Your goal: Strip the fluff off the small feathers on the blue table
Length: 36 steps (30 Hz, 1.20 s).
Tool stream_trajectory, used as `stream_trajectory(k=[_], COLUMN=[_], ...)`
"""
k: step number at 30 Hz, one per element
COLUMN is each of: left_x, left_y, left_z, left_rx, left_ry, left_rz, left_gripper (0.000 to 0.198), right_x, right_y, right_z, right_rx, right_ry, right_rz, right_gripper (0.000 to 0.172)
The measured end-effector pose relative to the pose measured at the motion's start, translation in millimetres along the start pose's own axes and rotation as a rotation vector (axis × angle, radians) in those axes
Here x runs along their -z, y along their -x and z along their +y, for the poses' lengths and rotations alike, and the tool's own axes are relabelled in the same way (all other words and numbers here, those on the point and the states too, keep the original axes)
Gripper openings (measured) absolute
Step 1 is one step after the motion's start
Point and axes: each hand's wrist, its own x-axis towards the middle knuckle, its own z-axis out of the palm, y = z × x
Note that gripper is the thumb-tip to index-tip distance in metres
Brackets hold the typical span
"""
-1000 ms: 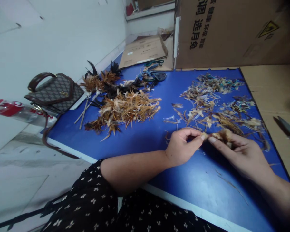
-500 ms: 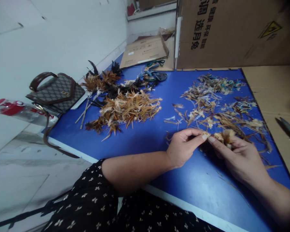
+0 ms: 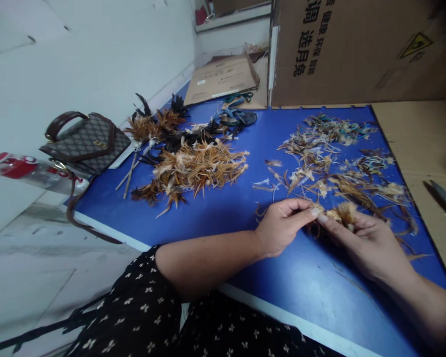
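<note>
Both hands meet over the blue table, pinching a small tan-brown bunch of feathers. My left hand is closed, thumb and forefinger on the bunch's left end. Fingers curled, my right hand holds the rest of it, its thumb tip almost against the left thumb. The far side of the bunch is hidden by the fingers. Just beyond the hands lies a loose scatter of brown feathers and pale bits. Left of them is a heap of golden-brown feather bunches.
A patterned handbag and a plastic bottle are at the left edge. Dark feathers lie behind the heap. A large cardboard box walls off the back. Scissors rest on cardboard at right.
Little differs. The fingers have shifted slightly on the feather bunch, and my right hand has moved a touch to the left. The heaps on the table stay as they were.
</note>
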Motion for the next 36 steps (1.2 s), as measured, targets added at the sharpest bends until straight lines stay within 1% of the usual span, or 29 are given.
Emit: stream_trajectory(k=[3,5,9,11,13,16,20,23,25,29,33,34,36], left_x=[0.6,0.7,0.3,-0.2,-1.0,-2.4,-3.0,-1.7,-0.4,1.2,0.7,0.7,1.2], left_y=[0,0,1,2,4,6,7,6,5,4,4,4,4], left_z=[1,1,1,3,6,13,18,16,13,10,12,12,11], left_rx=[-0.001,-0.011,-0.031,0.011,0.093,0.203,0.271,0.292,0.283,0.253,0.243,0.241,0.234], left_ry=[-0.009,-0.033,-0.075,-0.087,-0.074,-0.046,-0.054,-0.057,-0.048,-0.045,-0.082,-0.082,-0.077], left_rz=[-0.017,-0.015,0.013,-0.009,-0.09,-0.202,-0.215,-0.21,-0.209,-0.227,-0.257,-0.254,-0.238], left_gripper=[0.045,0.046,0.048,0.05,0.053,0.056,0.058,0.056,0.053,0.049,0.048,0.048,0.049], right_x=[0,0,1,2,6,15,28,29,27,23,22,21,19], right_y=[1,1,3,4,4,1,-3,-4,-3,-3,-3,-2,-1], right_z=[-4,-10,-27,-35,-39,-40,-34,-35,-38,-44,-42,-41,-38], right_rx=[-0.005,0.027,0.151,0.198,0.213,0.204,0.187,0.193,0.21,0.232,0.256,0.275,0.338], right_ry=[0.052,0.089,0.164,0.193,0.191,0.184,0.199,0.182,0.183,0.184,0.187,0.199,0.231], right_rz=[-0.021,0.0,0.127,0.171,0.12,-0.053,-0.204,-0.304,-0.303,-0.25,-0.249,-0.23,-0.147], right_gripper=[0.053,0.052,0.046,0.044,0.045,0.044,0.036,0.029,0.028,0.033,0.032,0.031,0.026])
